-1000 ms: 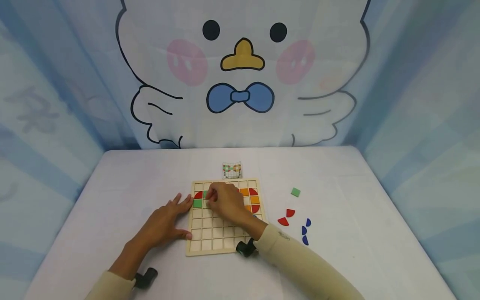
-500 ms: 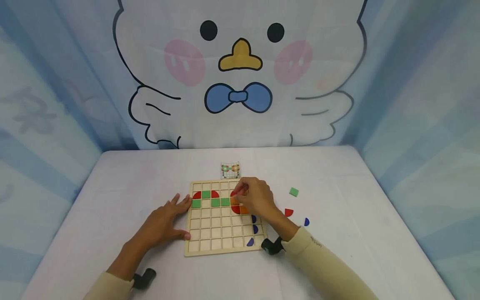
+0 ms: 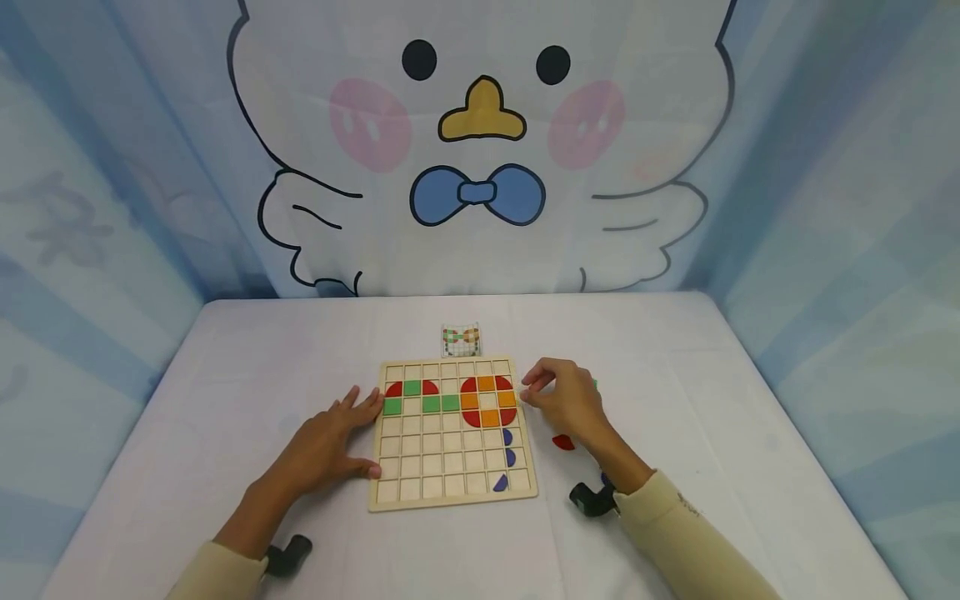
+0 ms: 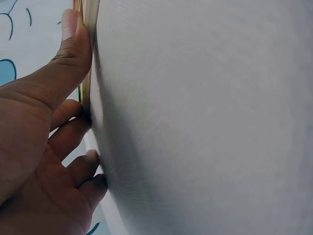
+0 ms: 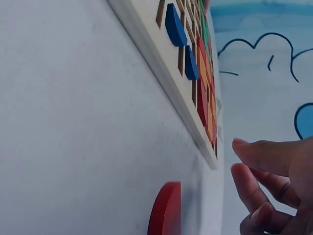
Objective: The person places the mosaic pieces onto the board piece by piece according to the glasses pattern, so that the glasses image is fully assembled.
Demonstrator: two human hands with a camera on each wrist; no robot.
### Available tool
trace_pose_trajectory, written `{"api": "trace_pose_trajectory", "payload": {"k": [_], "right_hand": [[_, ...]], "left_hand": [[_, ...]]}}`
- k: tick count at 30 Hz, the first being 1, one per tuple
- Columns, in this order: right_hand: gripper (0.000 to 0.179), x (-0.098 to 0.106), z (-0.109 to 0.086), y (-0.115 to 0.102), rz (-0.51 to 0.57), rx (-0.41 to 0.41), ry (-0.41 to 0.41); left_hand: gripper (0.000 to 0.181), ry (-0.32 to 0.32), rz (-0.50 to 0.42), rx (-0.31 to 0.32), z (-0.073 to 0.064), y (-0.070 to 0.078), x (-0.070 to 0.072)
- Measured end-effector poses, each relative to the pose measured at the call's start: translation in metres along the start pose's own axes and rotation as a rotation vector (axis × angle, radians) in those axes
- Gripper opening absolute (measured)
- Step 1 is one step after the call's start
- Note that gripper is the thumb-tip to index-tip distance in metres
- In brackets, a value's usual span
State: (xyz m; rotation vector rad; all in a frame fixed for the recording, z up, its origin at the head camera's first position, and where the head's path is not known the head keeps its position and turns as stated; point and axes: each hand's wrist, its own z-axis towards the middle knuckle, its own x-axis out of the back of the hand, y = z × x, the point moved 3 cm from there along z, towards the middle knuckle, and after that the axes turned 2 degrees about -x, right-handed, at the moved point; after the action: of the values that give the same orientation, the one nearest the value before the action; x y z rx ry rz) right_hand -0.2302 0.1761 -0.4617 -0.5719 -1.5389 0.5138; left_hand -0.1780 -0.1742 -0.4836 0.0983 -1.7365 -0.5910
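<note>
A wooden grid board (image 3: 420, 467) lies flat on the table. Red and orange pieces form a ring at its upper right; green squares (image 3: 431, 404) and red quarter-circles lie in cells at its upper left. Several blue pieces (image 3: 510, 457) sit along the right side of the grid. My left hand (image 3: 322, 446) rests against the board's left edge, fingers spread and thumb lower down, as the left wrist view also shows. Just right of the board, my right hand (image 3: 566, 400) hovers with thumb (image 5: 264, 155) and forefinger slightly apart, nothing between them.
On the table (image 3: 300, 350), a red piece (image 3: 563, 442) lies below my right hand. A green piece (image 3: 596, 384) peeks out behind that hand, and a blue piece (image 3: 605, 478) beside its wrist camera. A small pattern card (image 3: 461, 340) stands behind the board.
My right hand has moved rightward from the board's upper left, across the ring, to beyond the right edge. The ring at upper right is now uncovered. My left hand has stayed put.
</note>
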Motion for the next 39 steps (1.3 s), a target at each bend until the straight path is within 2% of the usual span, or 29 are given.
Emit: {"api": "trace_pose_trajectory", "payload": {"k": [11, 17, 24, 31, 39], "right_hand": [[0.012, 0.026, -0.014, 0.039, -0.026, -0.060, -0.004], [0.017, 0.031, -0.020, 0.053, -0.056, -0.090, -0.012], [0.022, 0.034, -0.027, 0.058, -0.083, -0.093, -0.065], [0.017, 0.035, -0.031, 0.058, -0.107, -0.057, -0.099], [0.011, 0.037, -0.034, 0.060, -0.158, -0.053, -0.118]], "left_hand": [[0.118, -0.001, -0.001, 0.012, 0.000, 0.001, 0.000], [0.118, -0.005, 0.000, 0.016, -0.001, 0.001, 0.000], [0.117, -0.002, -0.006, 0.011, -0.001, 0.001, 0.001], [0.117, 0.005, -0.004, 0.009, -0.001, 0.001, 0.001], [0.117, 0.006, -0.006, 0.000, 0.000, 0.000, 0.000]]}}
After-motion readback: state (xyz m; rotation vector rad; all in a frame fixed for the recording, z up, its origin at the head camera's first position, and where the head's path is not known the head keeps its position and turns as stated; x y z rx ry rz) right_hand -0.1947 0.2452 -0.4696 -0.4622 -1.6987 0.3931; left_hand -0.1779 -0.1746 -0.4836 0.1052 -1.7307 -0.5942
